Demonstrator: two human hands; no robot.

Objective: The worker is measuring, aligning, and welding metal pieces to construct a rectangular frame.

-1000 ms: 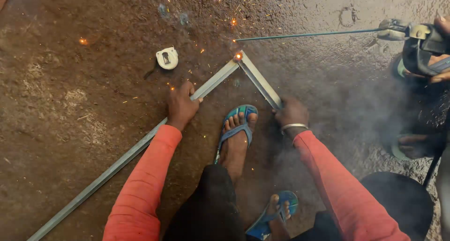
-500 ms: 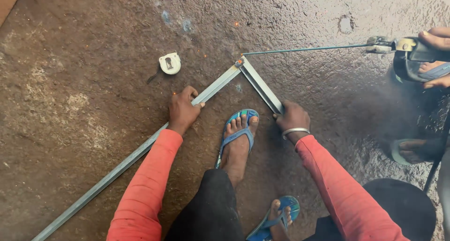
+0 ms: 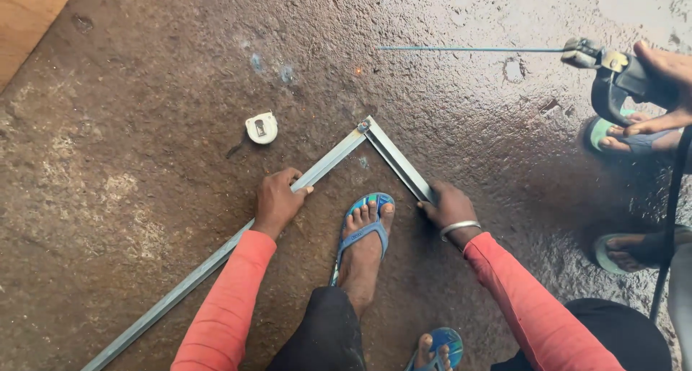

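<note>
I pin two bars at their corner joint.
Left hand grips long bar; right hand clamps short bar.

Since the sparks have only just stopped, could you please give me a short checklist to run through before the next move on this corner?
1. Left hand pressing the long metal bar flat: ok.
2. Right hand on the short metal bar: ok.
3. Bars meeting at the corner joint: ok; weld quality cannot tell.
4. Welding rod lifted off the joint: ok.
5. Sandalled foot bare beside the joint: not ok.
6. Tape measure away from the bars: ok.
</note>
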